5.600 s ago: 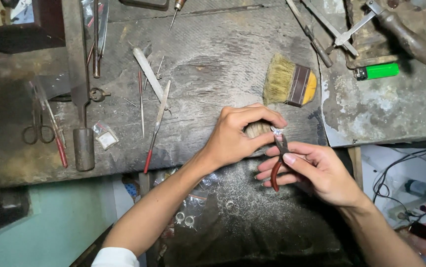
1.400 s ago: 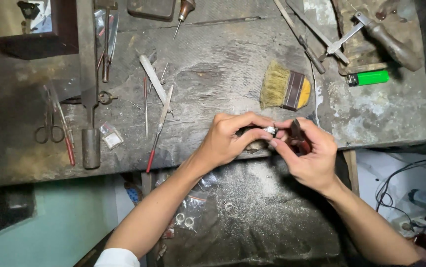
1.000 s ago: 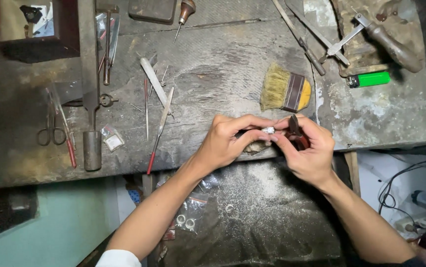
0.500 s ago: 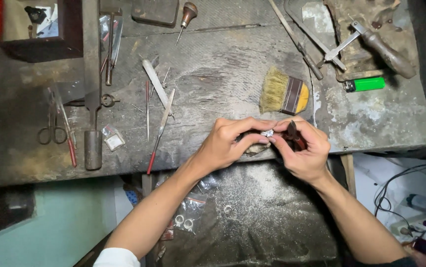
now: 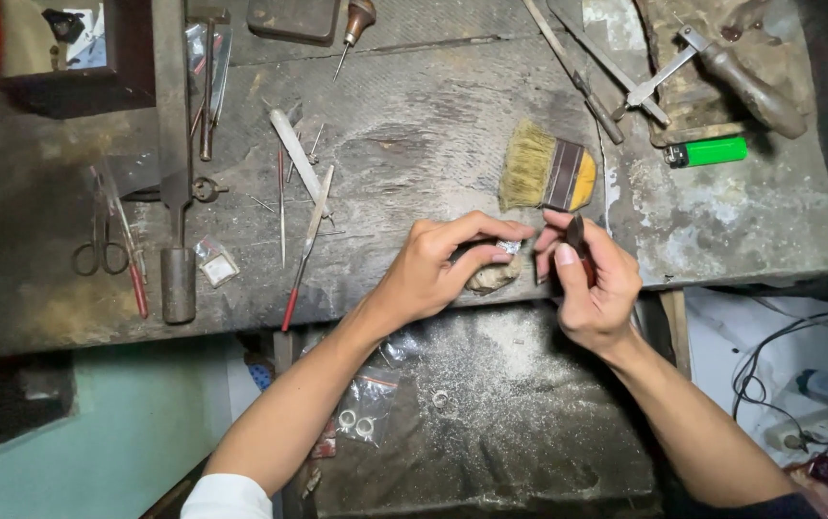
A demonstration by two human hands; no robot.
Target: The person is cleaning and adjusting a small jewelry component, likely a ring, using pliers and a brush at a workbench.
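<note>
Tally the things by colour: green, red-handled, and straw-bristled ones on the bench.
Green: 1, the lighter.
Red-handled: 2, the file and the tool by the scissors.
Straw-bristled: 1, the brush.
Total: 4.

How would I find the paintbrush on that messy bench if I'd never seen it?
Start at the worn grey workbench, then find the two hands, the left hand and right hand, at its front edge. Just beyond their fingertips lies the brush. It is wide and flat with pale bristles and a yellow handle, unlike the thin metal tools around it.
</note>
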